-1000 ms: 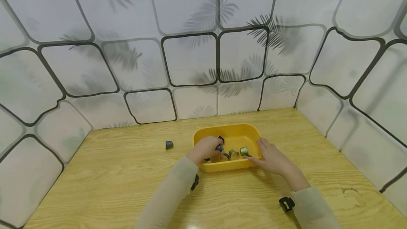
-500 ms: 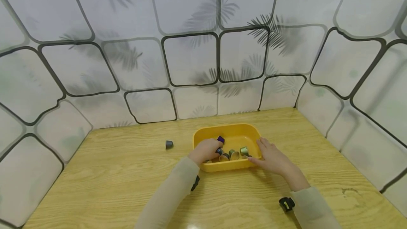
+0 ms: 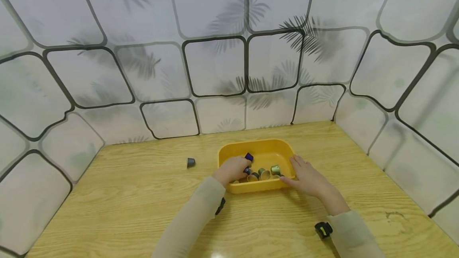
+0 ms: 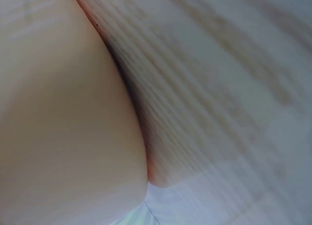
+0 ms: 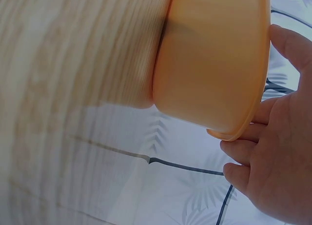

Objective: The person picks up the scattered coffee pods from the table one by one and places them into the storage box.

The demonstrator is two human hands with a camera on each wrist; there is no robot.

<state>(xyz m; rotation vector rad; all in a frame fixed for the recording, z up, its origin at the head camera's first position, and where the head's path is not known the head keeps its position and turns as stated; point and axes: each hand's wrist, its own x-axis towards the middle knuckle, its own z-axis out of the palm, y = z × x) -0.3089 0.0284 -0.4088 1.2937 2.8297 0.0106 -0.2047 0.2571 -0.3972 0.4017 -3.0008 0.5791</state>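
Note:
My left hand (image 3: 234, 169) reaches into the left part of a yellow tray (image 3: 258, 186), back of the hand up. Its curled fingers hold a dark blue coffee capsule (image 3: 247, 170), though the fingertips are mostly hidden. Just beyond them lies a purple capsule (image 3: 249, 157). Several more lie along the near side, among them a green capsule (image 3: 275, 170) and one with its pale lid showing (image 3: 264, 175). My right hand (image 3: 307, 176) grips the tray's near right corner, thumb on the front rim and fingers on the right rim; the right wrist view shows the tray wall (image 5: 214, 59) from outside.
A lone grey capsule (image 3: 191, 163) lies on the wooden table (image 3: 136, 202), left of the tray. Patterned white walls (image 3: 215, 67) enclose the table at the back and sides. The left wrist view has only a sleeve (image 4: 63, 117) and the tabletop (image 4: 204, 98).
My left hand has lowered slightly inside the tray with the dark blue capsule, uncovering more of the purple one. The right hand and tray have stayed in place.

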